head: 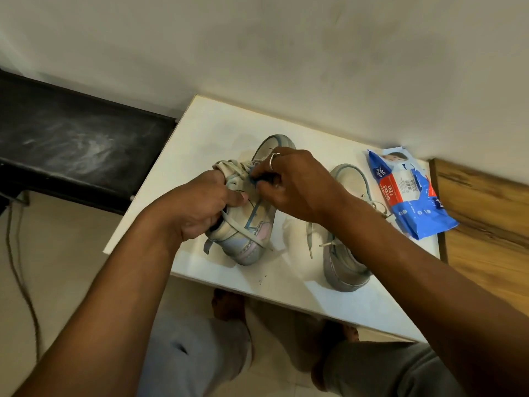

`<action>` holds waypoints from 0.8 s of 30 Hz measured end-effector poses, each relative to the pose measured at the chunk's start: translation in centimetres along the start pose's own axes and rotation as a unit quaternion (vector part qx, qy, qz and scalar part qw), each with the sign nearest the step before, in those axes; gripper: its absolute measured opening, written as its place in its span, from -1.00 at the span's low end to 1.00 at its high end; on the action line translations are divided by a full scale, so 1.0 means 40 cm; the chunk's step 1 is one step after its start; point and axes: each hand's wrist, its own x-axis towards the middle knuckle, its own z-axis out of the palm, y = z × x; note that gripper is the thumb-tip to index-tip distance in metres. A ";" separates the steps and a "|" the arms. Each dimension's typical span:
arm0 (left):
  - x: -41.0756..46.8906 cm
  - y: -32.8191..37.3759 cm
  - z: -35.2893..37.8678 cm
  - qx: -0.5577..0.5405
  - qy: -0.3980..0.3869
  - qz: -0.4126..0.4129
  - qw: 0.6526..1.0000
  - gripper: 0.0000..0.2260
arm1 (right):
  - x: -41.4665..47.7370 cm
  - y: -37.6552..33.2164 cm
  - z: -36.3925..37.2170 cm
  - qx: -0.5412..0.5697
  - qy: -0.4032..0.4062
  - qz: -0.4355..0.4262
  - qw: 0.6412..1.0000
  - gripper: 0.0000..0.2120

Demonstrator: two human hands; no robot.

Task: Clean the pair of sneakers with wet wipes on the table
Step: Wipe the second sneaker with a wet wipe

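A white sneaker (pixel 249 236) with pale blue and pink panels lies tilted on its side on the white table (pixel 357 305). My left hand (pixel 200 207) grips it at the collar, fingers inside the opening. My right hand (pixel 289 181) pinches a small blue piece (pixel 253 179), seemingly a wipe, against the shoe near its laces. The second sneaker (pixel 343 270) stands upright to the right, partly hidden by my right forearm, with its laces loose. A blue pack of wet wipes (pixel 412 193) lies at the table's back right.
A wall runs behind the table. A black bench (pixel 71 144) stands to the left, a wooden surface (pixel 486 224) to the right. My legs and feet show under the table's near edge. A cable (pixel 17 267) hangs on the floor at the left.
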 end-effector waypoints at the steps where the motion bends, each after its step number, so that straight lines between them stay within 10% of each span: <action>1: -0.001 0.002 0.000 -0.013 -0.006 0.001 1.000 -0.68 | -0.002 -0.006 0.005 0.007 -0.001 -0.007 1.000 -0.80; 16: -0.004 -0.002 -0.010 -0.105 -0.082 0.002 0.991 -0.41 | -0.018 -0.041 0.014 0.058 -0.058 -0.024 0.996 -0.85; 24: 0.001 0.003 -0.008 -0.074 -0.063 -0.013 0.995 -0.47 | -0.025 -0.033 0.023 0.053 0.079 0.041 0.995 -0.83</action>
